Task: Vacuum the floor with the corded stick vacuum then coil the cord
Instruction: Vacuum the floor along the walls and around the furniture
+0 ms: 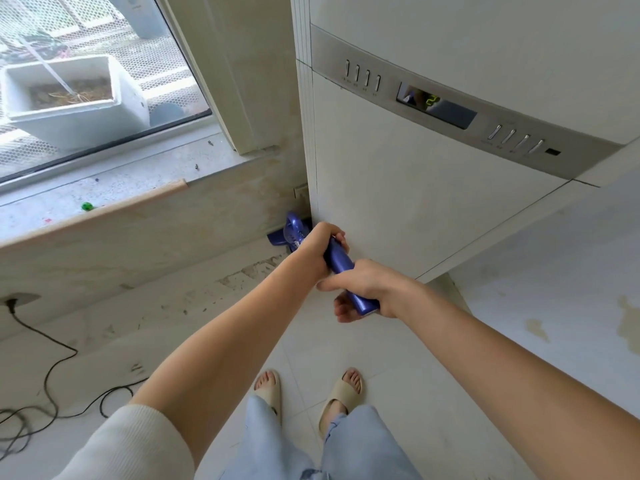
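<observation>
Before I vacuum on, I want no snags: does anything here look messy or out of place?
Yes. The black cord trails from the wall socket in loose tangled loops across the floor on your left. Dirt specks litter the floor by the wall, and small bits lie on the window sill.

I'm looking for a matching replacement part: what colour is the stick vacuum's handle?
Blue-purple, glossy; the head view shows the vacuum handle between both hands.

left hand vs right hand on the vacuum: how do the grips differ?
The left hand grips the vacuum further down, toward the head; the right hand grips the near end of the handle. The left shows its back with fingers wrapped over; the right's fingertips show curling underneath. Both are closed round the blue handle.
</observation>
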The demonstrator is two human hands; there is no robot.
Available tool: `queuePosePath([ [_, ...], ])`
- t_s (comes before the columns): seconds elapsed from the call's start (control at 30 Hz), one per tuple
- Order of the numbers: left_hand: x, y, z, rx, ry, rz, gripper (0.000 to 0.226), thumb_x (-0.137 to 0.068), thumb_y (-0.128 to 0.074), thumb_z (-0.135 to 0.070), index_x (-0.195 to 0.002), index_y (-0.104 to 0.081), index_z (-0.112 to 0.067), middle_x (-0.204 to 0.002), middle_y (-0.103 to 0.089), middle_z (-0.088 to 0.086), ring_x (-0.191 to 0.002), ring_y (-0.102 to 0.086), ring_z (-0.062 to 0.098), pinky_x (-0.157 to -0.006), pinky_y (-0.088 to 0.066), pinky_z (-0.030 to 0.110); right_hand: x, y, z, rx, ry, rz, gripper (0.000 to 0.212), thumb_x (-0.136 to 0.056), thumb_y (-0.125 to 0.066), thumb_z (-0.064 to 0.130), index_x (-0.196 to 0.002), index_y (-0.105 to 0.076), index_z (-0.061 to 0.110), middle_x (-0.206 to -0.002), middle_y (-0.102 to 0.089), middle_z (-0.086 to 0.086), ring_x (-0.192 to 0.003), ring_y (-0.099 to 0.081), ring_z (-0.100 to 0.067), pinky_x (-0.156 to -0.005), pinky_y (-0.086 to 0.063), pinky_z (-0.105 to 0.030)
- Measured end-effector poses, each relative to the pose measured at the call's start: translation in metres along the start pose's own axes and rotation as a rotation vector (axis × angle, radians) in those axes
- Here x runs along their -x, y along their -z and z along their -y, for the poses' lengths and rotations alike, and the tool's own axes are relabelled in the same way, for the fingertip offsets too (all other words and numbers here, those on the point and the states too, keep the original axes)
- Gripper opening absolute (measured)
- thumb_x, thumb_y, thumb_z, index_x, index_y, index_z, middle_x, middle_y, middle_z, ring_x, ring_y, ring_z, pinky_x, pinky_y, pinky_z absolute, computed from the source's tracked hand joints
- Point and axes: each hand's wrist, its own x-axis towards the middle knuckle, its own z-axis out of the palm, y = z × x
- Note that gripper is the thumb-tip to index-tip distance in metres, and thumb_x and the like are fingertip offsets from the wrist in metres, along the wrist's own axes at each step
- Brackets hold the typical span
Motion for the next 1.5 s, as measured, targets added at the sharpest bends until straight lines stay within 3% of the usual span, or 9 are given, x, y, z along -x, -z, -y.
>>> queuePosePath([
  [0.2,0.005,0.009,0.018,0.039,0.012,0.022,0.020,-0.087,-0.041,-0.001,-0.071,-0.042,-0.014,-0.042,-0.042,-0.004,-0.032,-0.042,0.007,-0.041,-0.037,0.012,0.001,-0.010,-0.022,0.036,-0.021,-0.047,0.012,-0.085,-0.056,-0.004,-0.082,-0.051,0.006,-0.059,-0.048,-0.005,-0.044,-0.044,-0.012,-0.039,-0.041,-0.020],
  [0.3,0.008,0.020,0.033,-0.040,0.004,-0.039,0.045,-0.080,-0.037,0.000,-0.110,-0.048,-0.032,-0.040,-0.041,-0.003,-0.032,-0.041,0.011,-0.042,-0.037,0.014,0.009,-0.022,-0.036,0.083,-0.024,-0.085,0.013,-0.083,-0.051,-0.007,-0.084,-0.049,0.007,-0.060,-0.049,-0.006,-0.045,-0.044,-0.012,-0.041,-0.041,-0.021],
  [0.4,0.017,0.041,0.045,-0.086,0.039,0.026,0.023,-0.082,-0.034,0.000,-0.072,-0.044,-0.017,-0.036,-0.039,-0.002,-0.038,-0.037,0.012,-0.044,-0.033,0.018,0.017,-0.049,-0.050,0.083,-0.028,-0.091,0.014,-0.083,-0.051,-0.006,-0.086,-0.048,0.007,-0.060,-0.049,-0.005,-0.045,-0.045,-0.012,-0.043,-0.042,-0.022],
  [0.47,0.022,0.062,0.050,-0.125,0.059,0.034,0.024,-0.083,-0.034,0.000,-0.063,-0.034,-0.013,-0.035,-0.038,-0.003,-0.038,-0.036,0.012,-0.045,-0.032,0.021,0.022,-0.074,-0.056,0.062,-0.031,-0.106,0.013,-0.083,-0.051,-0.005,-0.087,-0.048,0.007,-0.061,-0.049,-0.005,-0.045,-0.046,-0.011,-0.043,-0.043,-0.022],
  [0.6,0.031,0.114,0.050,-0.158,0.072,0.069,0.018,-0.078,-0.037,0.000,-0.087,-0.038,-0.015,-0.039,-0.038,-0.003,-0.030,-0.039,0.011,-0.040,-0.036,0.016,0.035,-0.138,-0.056,-0.025,-0.013,-0.151,0.013,-0.084,-0.052,-0.005,-0.090,-0.049,0.007,-0.062,-0.050,-0.005,-0.047,-0.047,-0.011,-0.044,-0.044,-0.020],
  [0.73,0.055,0.141,0.048,-0.219,0.085,0.130,0.024,-0.083,-0.036,-0.001,-0.064,-0.033,-0.015,-0.037,-0.037,-0.003,-0.032,-0.037,0.011,-0.042,-0.034,0.018,0.053,-0.177,-0.056,-0.091,0.008,-0.206,0.011,-0.084,-0.052,-0.005,-0.089,-0.051,0.005,-0.060,-0.050,-0.005,-0.044,-0.047,-0.010,-0.042,-0.044,-0.019],
  [1.03,0.139,0.160,0.100,-0.437,0.048,0.216,0.022,-0.078,-0.038,0.002,-0.058,-0.036,-0.009,-0.035,-0.041,0.001,-0.047,-0.040,0.016,-0.047,-0.034,0.026,0.129,-0.231,-0.114,-0.235,0.038,-0.301,0.010,-0.083,-0.053,-0.003,-0.089,-0.051,0.004,-0.059,-0.050,-0.007,-0.041,-0.046,-0.011,-0.041,-0.041,-0.021],
  [1.27,0.191,0.147,0.189,-0.635,0.006,0.264,0.013,-0.070,-0.043,0.000,-0.062,-0.040,-0.009,-0.058,-0.045,0.005,-0.053,-0.046,0.019,-0.050,-0.041,0.028,0.192,-0.253,-0.203,-0.386,0.086,-0.393,0.010,-0.084,-0.055,-0.002,-0.092,-0.052,0.004,-0.060,-0.052,-0.006,-0.043,-0.047,-0.011,-0.043,-0.042,-0.021],
  [1.5,0.262,0.133,0.302,-0.755,0.053,0.378,0.020,-0.076,-0.042,0.001,-0.058,-0.041,-0.008,-0.057,-0.045,0.006,-0.055,-0.045,0.018,-0.054,-0.041,0.025,0.266,-0.273,-0.312,-0.504,0.120,-0.486,0.009,-0.085,-0.056,-0.002,-0.089,-0.052,0.005,-0.060,-0.053,-0.006,-0.041,-0.047,-0.011,-0.041,-0.043,-0.021],
])
